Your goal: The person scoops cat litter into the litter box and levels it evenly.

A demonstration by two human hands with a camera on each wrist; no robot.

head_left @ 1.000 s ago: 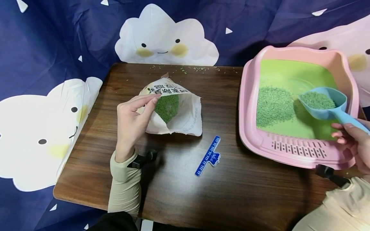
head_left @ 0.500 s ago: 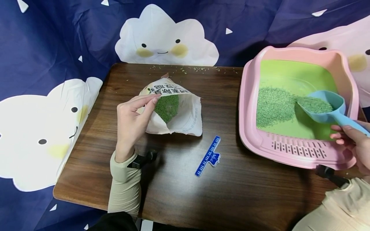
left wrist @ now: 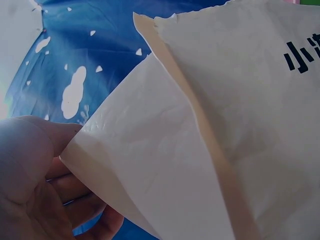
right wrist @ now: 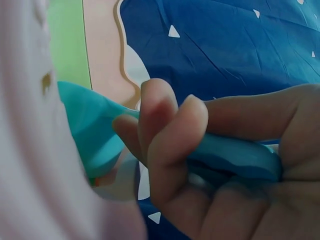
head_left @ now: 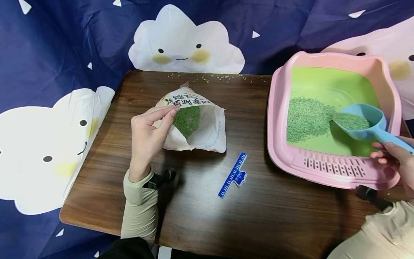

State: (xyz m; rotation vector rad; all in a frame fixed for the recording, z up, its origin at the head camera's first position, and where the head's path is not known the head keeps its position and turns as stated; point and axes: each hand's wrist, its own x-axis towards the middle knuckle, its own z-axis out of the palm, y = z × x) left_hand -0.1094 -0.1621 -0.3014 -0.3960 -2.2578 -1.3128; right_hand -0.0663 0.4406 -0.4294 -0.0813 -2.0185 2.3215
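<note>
My left hand pinches the edge of an open white paper bag between thumb and fingers. Green pellets show inside the bag's mouth. In the left wrist view the pinched corner of the bag stretches out from the thumb. On the right, my right hand grips the handle of a blue scoop, its fingers curled round it in the right wrist view. The scoop is tilted leftward over the litter tray, and green pellets run from its tip onto a pellet heap.
A blue ruler-like clip lies on the brown wooden table between bag and tray. Scattered pellets lie along the table's back edge. A dark blue curtain with cloud prints hangs behind.
My right hand has tipped the scoop further left and slightly down. Pellets have slid toward its tip and spilled onto the heap. The left hand and bag stay put.
</note>
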